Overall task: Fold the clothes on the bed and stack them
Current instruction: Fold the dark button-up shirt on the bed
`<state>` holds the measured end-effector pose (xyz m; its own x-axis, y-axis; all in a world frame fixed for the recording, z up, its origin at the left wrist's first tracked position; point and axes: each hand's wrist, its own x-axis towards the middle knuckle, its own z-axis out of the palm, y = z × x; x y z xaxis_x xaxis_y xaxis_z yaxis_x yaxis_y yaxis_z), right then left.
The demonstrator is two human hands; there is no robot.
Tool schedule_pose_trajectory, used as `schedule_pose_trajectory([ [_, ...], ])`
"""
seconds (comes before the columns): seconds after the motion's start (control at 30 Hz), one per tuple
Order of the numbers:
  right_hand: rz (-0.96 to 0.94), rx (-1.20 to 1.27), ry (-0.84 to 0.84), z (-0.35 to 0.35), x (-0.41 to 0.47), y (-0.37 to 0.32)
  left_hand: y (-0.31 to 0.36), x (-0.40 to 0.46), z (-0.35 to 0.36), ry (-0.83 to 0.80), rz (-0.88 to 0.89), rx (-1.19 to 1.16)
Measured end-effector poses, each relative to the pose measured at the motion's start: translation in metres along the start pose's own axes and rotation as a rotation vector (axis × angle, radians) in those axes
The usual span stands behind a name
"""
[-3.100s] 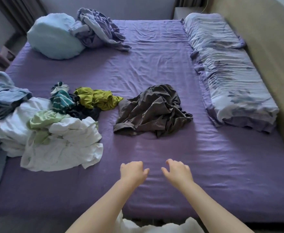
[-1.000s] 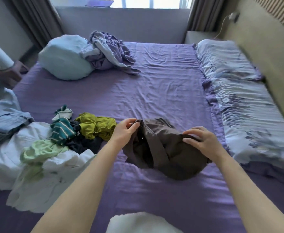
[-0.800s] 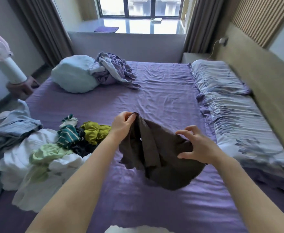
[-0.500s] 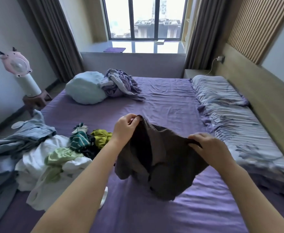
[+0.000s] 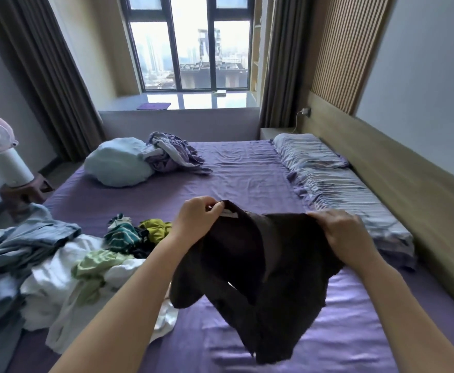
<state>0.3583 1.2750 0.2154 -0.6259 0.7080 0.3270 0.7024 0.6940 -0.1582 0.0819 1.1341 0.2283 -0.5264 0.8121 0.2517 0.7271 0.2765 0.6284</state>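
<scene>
Pinching the top edge of the dark brown garment (image 5: 261,270), the left hand (image 5: 196,219) and right hand (image 5: 347,232) hold it up above the purple bed (image 5: 247,168). Unfolded clothes (image 5: 86,262) lie heaped to the left.

Dk brown garment (image 5: 269,267) held up, crumpled.

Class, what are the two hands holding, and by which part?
Both the left hand and right hand pinch the dark garment by its top edge, lifted off the bed.
</scene>
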Motion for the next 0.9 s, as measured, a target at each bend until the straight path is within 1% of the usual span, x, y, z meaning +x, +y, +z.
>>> schedule_pose_trajectory([
  [0.1,0.018,-0.065,0.036,-0.007,-0.018,-0.007,0.013,-0.009,-0.009,-0.002,0.011,-0.049],
  [0.2,0.021,-0.073,0.05,-0.013,-0.025,-0.006,0.026,-0.008,-0.015,-0.066,-0.009,-0.043],
  [0.3,0.048,-0.09,0.006,-0.009,-0.025,0.004,0.035,0.0,-0.01,-0.203,-0.123,-0.054],
  [0.37,0.063,-0.12,-0.091,0.002,-0.021,0.017,0.032,0.007,0.006,-0.315,-0.23,-0.047],
  [0.43,0.059,-0.147,-0.201,0.019,-0.014,0.03,0.023,0.014,0.032,-0.423,-0.308,-0.019],
  [0.5,0.047,-0.182,-0.292,0.044,-0.006,0.044,0.007,0.022,0.066,-0.474,-0.361,-0.031],
  [0.63,0.041,-0.187,-0.432,0.116,0.006,0.076,-0.036,0.036,0.144,-0.431,-0.458,-0.16],
  [0.73,0.056,-0.154,-0.54,0.175,0.017,0.102,-0.065,0.05,0.202,-0.45,-0.519,-0.158],
  [0.8,0.055,-0.133,-0.579,0.21,0.028,0.117,-0.082,0.061,0.235,-0.461,-0.549,-0.147],
  [0.9,0.054,-0.129,-0.594,0.258,0.048,0.136,-0.109,0.08,0.28,-0.438,-0.592,-0.159],
])
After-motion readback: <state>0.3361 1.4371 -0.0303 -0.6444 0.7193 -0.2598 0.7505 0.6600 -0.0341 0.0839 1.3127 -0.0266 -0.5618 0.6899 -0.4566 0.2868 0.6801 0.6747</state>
